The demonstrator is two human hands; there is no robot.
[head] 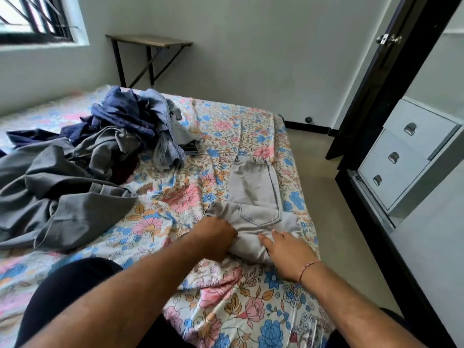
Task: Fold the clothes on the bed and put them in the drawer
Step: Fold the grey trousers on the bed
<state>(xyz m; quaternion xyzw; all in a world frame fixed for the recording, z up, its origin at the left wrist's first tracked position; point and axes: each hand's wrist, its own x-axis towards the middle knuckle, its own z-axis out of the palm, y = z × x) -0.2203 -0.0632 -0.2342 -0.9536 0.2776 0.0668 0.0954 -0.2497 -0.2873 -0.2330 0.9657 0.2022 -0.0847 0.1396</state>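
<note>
The bed [226,310] is used as a flat place for folding. A pile of clothes [82,156] is left at the far side, waiting. The grey trousers [253,194] are laid near the edge, close to the drawers [401,156]. Their near end is bunched and gripped by the left hand [216,237], and pressed flat by the right hand [288,252] with straight fingers.

Soft window [32,18] daylight, wide-angle warping

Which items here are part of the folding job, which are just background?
Job: light grey trousers under both hands, left hand gripping the fabric, right hand flat on it; unfolded clothes pile; bed; drawer unit.
Background: folding table, window, door.
</note>
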